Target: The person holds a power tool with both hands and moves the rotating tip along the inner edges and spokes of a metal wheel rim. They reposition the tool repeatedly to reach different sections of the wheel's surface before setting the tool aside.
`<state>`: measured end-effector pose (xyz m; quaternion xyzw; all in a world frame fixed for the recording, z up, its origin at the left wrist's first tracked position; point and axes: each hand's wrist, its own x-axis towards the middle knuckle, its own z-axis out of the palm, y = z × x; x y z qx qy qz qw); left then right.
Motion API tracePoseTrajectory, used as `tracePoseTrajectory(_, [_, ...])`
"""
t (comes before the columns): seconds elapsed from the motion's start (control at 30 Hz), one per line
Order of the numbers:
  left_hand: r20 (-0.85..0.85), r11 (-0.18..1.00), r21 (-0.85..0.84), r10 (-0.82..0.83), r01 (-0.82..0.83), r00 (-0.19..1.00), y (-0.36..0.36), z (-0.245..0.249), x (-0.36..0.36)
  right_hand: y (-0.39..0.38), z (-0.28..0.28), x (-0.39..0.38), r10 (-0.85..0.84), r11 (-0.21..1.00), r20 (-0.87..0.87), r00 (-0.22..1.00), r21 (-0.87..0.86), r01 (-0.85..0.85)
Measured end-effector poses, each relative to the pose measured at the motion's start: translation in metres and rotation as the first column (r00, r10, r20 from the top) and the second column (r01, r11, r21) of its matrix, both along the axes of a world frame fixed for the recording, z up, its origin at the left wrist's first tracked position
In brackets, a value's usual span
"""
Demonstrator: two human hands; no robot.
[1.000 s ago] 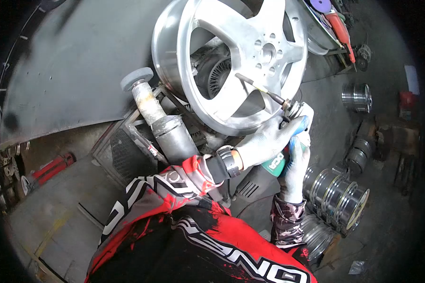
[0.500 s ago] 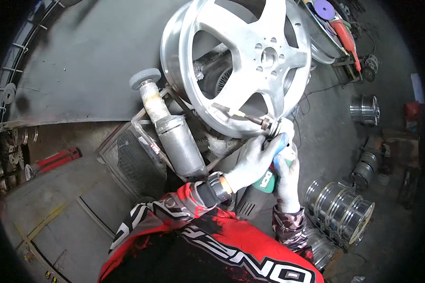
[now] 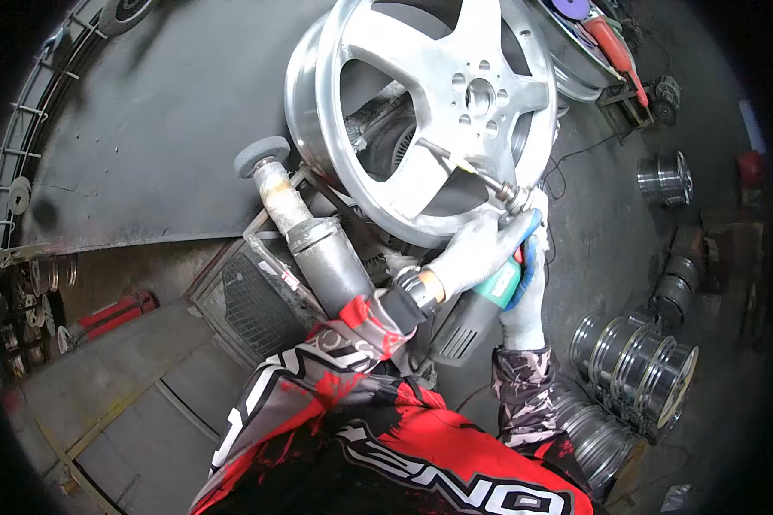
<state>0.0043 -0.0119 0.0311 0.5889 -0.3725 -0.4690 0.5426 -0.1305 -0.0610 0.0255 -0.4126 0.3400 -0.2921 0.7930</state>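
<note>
A silvery alloy wheel [image 3: 442,94] with broad spokes stands tilted in front of me. Both hands wear white gloves with blue on them and grip a green and grey power tool [image 3: 477,313]. My left hand [image 3: 481,253] is wrapped over the front of the tool's body, a dark watch on its wrist. My right hand [image 3: 528,292] holds the tool from the right side, its fingers partly hidden. From the tool's head a thin shaft [image 3: 472,170] reaches up and left across the wheel's lower spokes. Whether its tip touches the metal I cannot tell.
Just left of the wheel is a grey motor [image 3: 331,262] with a round abrasive disc [image 3: 262,154]. Polished rims [image 3: 631,365] stand at the lower right, another rim [image 3: 664,178] behind them. An orange-red grinder [image 3: 611,47] lies at the upper right.
The tool and both hands have moved slightly up and right, and the shaft now points more steeply across the wheel. The view has shifted a little.
</note>
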Motion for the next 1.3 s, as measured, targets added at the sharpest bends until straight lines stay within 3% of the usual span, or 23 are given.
tracePoseTrajectory(0.07, [-0.079,0.984,0.171,0.058,-0.044,0.995,0.017,0.004,-0.009,0.015,-0.014,-0.014,0.02,1.0,-0.012,1.0,-0.01,-0.021])
tracePoseTrajectory(0.1, [-0.082,0.995,0.098,0.034,-0.026,0.996,0.023,-0.007,-0.016,0.025,-0.017,-0.018,0.023,0.998,-0.042,0.999,-0.061,-0.025])
tracePoseTrajectory(0.13, [0.008,0.994,0.079,0.075,-0.076,0.997,0.033,-0.014,-0.024,0.035,-0.013,-0.02,0.056,0.998,-0.008,0.998,0.042,-0.055])
tracePoseTrajectory(0.17, [0.097,0.991,0.057,0.119,-0.124,0.988,0.043,-0.021,-0.031,0.048,-0.01,-0.016,-0.069,0.994,-0.024,0.997,0.08,0.071])
tracePoseTrajectory(0.2, [0.096,0.99,0.06,0.122,-0.128,0.988,0.051,-0.03,-0.036,0.054,-0.014,-0.021,-0.056,0.993,-0.021,0.998,0.104,0.058])
tracePoseTrajectory(0.27, [0.52,1.0,-0.007,0.026,-0.026,0.854,0.064,-0.044,-0.042,0.063,-0.022,-0.03,-0.037,0.984,-0.037,0.999,0.171,0.042])
tracePoseTrajectory(0.3, [0.522,1.0,-0.003,0.029,-0.031,0.853,0.07,-0.04,-0.043,0.067,-0.024,-0.031,-0.031,0.984,-0.034,0.999,0.175,0.037])
tracePoseTrajectory(0.37, [0.206,0.988,0.055,0.128,-0.142,0.97,0.077,-0.031,-0.044,0.073,-0.027,-0.033,0.007,1.0,-0.128,0.992,0.029,-0.004])
tracePoseTrajectory(0.4, [0.112,0.969,0.225,0.082,-0.105,0.99,0.073,-0.033,-0.045,0.076,-0.024,-0.033,0.0,0.996,-0.086,0.996,0.089,0.008])
tracePoseTrajectory(0.43, [0.111,0.966,0.232,0.092,-0.116,0.99,0.075,-0.035,-0.046,0.077,-0.025,-0.036,0.012,0.995,-0.087,0.996,0.096,-0.003])
tracePoseTrajectory(0.47, [0.45,0.994,0.085,0.02,-0.065,0.893,0.078,-0.037,-0.045,0.075,-0.026,-0.037,0.024,0.994,-0.063,0.998,0.106,-0.017])
tracePoseTrajectory(0.5, [0.74,0.999,-0.028,-0.003,0.035,0.672,0.079,-0.037,-0.043,0.071,-0.025,-0.034,0.039,0.992,-0.036,0.999,0.119,-0.034])
tracePoseTrajectory(0.57, [0.744,0.986,-0.163,0.104,0.028,0.66,0.074,-0.039,-0.037,0.071,-0.018,-0.03,0.038,0.992,-0.06,0.997,0.121,-0.03])
tracePoseTrajectory(0.63, [0.75,0.985,-0.168,0.106,0.033,0.653,0.074,-0.04,-0.033,0.072,-0.012,-0.021,0.025,0.999,-0.095,0.995,0.036,-0.021])
tracePoseTrajectory(0.7, [0.658,0.979,-0.205,0.128,0.013,0.742,0.081,-0.042,-0.033,0.075,-0.021,-0.027,-0.012,0.99,-0.015,1.0,0.144,0.014])
tracePoseTrajectory(0.77, [0.708,0.966,-0.257,0.168,0.029,0.686,0.093,-0.034,-0.033,0.085,-0.032,-0.037,-0.005,0.988,-0.04,0.999,0.153,0.012])
tracePoseTrajectory(0.83, [0.621,0.986,-0.135,0.004,0.101,0.784,0.101,-0.03,-0.034,0.099,-0.035,-0.045,-0.002,0.987,-0.075,0.997,0.159,0.014])
tracePoseTrajectory(0.87, [0.446,0.992,-0.062,-0.069,0.108,0.892,0.1,-0.028,-0.035,0.107,-0.035,-0.046,-0.048,0.992,-0.065,0.997,0.116,0.056])
tracePoseTrajectory(0.9, [0.449,0.992,-0.055,-0.075,0.111,0.89,0.1,-0.027,-0.037,0.114,-0.036,-0.048,-0.093,0.992,-0.051,0.994,0.075,0.097])
tracePoseTrajectory(0.97, [0.026,0.997,0.076,-0.035,0.033,0.999,0.102,-0.023,-0.042,0.124,-0.043,-0.059,-0.082,0.989,-0.056,0.995,0.119,0.088])
tracePoseTrajectory(1.0, [0.07,1.0,0.003,-0.03,0.03,0.997,0.102,-0.021,-0.04,0.13,-0.043,-0.061,-0.109,0.99,-0.058,0.992,0.088,0.114])
tracePoseTrajectory(1.23, [0.047,0.996,0.045,-0.075,0.073,0.996,0.115,-0.012,-0.022,0.145,-0.04,-0.04,-0.176,0.984,-0.086,0.981,-0.007,0.176])
tracePoseTrajectory(1.3, [0.056,0.981,-0.004,-0.196,0.196,0.979,0.117,-0.021,-0.014,0.146,-0.037,-0.034,-0.183,0.981,-0.116,0.976,-0.079,0.175])
